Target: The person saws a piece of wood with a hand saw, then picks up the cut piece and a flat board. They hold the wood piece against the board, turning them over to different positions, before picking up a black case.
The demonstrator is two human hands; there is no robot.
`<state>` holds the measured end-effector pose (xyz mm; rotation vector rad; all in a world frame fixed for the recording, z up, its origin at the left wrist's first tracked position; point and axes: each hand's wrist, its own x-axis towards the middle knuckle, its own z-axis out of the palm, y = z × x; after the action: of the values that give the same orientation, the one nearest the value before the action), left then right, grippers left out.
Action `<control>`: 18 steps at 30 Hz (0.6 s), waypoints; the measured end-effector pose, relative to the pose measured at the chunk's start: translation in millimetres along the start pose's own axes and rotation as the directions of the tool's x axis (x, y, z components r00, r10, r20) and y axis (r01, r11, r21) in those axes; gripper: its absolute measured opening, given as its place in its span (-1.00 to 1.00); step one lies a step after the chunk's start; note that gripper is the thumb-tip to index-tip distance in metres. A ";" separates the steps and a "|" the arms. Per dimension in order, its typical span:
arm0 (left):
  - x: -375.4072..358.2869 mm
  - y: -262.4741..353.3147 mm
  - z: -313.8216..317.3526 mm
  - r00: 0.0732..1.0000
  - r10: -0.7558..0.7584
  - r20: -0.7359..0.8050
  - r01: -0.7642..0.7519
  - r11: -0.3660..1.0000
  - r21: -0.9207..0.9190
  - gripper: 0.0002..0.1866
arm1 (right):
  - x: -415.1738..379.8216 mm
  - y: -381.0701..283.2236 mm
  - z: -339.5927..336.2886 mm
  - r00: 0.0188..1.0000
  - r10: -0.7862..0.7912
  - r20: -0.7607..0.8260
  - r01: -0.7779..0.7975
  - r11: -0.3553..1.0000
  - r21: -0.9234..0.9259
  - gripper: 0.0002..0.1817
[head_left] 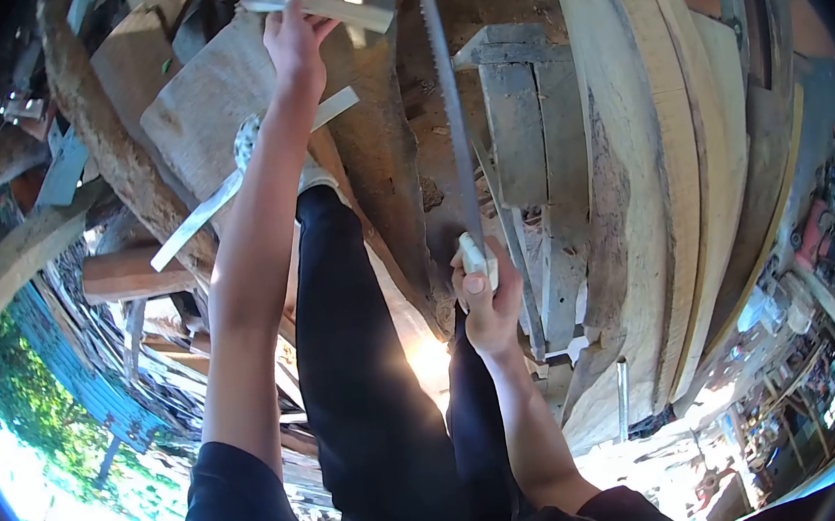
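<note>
At the top of the head view, my left hand [296, 46] grips a short pale wood strip [353, 11] with the fingers closed round it. My right hand [490, 299] is wrapped round the light handle of a hand saw [453, 106], whose long toothed blade points away from me. The blade stands apart from the strip, to its right. A longer pale strip [197, 219] lies beneath my left forearm, partly hidden by it. Under that is a broad flat board [212, 104].
Thick curved planks [675, 165] stand along the right. A grey wooden frame [516, 130] sits just right of the saw. Rough logs [113, 129] and stacked timber crowd the left. A metal pipe [624, 399] rises at lower right. My knee [328, 219] is near the boards.
</note>
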<state>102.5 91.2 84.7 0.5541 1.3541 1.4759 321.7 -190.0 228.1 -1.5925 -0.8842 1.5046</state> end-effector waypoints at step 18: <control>-206.7 209.2 -40.5 0.987 -0.162 0.012 0.145 0.848 -0.509 -0.56 | -80.6 -73.3 -133.8 0.676 -0.525 -0.517 -0.291 0.455 -0.842 -0.36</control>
<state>70.8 -78.5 326.1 0.0764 0.9434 1.6296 451.1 -235.1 333.0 -2.5124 -1.3353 -0.0266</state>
